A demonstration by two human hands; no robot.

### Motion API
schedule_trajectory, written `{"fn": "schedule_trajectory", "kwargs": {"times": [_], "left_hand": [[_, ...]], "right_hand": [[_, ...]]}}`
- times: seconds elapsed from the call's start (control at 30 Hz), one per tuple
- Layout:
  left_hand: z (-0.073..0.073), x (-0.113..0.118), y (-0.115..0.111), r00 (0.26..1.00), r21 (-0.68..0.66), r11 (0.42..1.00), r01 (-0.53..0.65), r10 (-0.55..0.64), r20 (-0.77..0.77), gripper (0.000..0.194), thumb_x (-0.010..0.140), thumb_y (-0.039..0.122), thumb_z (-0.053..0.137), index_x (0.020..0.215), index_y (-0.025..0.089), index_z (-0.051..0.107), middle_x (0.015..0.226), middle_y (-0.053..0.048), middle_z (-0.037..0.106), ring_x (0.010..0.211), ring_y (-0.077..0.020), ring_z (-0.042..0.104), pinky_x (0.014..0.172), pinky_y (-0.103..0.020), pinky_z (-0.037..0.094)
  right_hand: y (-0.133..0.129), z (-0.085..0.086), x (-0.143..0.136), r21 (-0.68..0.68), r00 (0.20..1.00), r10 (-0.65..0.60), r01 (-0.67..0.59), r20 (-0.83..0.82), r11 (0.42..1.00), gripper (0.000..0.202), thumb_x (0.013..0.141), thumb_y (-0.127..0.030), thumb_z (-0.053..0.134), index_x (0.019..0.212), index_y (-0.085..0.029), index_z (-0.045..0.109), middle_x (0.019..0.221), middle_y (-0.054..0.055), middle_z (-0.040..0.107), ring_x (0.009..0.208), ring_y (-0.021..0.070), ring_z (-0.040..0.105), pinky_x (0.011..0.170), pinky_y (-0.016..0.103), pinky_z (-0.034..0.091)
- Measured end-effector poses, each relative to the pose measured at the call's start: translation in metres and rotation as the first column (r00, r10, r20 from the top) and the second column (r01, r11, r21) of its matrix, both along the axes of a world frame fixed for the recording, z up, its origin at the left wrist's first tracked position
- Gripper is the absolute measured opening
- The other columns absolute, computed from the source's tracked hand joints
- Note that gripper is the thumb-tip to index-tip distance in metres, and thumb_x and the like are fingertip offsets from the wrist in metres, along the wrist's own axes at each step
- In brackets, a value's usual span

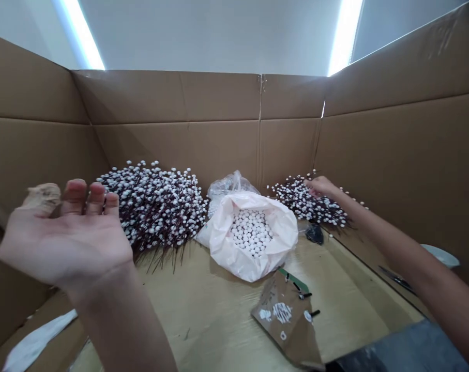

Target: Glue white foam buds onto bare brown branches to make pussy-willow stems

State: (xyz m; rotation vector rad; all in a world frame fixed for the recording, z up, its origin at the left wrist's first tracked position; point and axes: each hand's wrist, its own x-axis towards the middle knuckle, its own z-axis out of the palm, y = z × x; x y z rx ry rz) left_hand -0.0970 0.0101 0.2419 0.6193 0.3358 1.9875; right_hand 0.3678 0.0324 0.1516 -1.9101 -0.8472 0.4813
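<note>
My left hand (75,227) is raised at the left with its palm up and fingers apart, nothing in it; a tan wrapping covers one fingertip. Behind it lies a large heap of dark stems with white berries (160,206). At the right, my right hand (319,187) reaches over a smaller heap of berry stems (296,199), its fingers bent together; what they hold, if anything, is too small to make out. Between the heaps an open white bag (222,237) is full of white beads (252,232).
Tall cardboard walls (218,98) enclose the work surface (214,310). A brown cardboard piece (273,315) with black clips stands front centre. Scissors (397,279) and a white bowl (441,256) are at the right, a white strip (40,341) at lower left.
</note>
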Motion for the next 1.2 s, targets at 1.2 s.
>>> {"fn": "schedule_trajectory", "kwargs": {"times": [1.2], "left_hand": [[0.009, 0.050, -0.001, 0.924, 0.073, 0.950, -0.304, 0.312, -0.223, 0.026, 0.039, 0.027, 0.050, 0.063, 0.019, 0.051, 0.057, 0.002, 0.054, 0.056, -0.0134, 0.054, 0.052, -0.024, 0.043]], "right_hand": [[0.024, 0.004, 0.024, -0.347, 0.937, 0.350, -0.329, -0.001, 0.878, 0.011, 0.088, -0.017, 0.060, 0.080, -0.010, 0.060, 0.064, -0.004, 0.056, 0.050, 0.0054, 0.052, 0.048, 0.018, 0.046]]}}
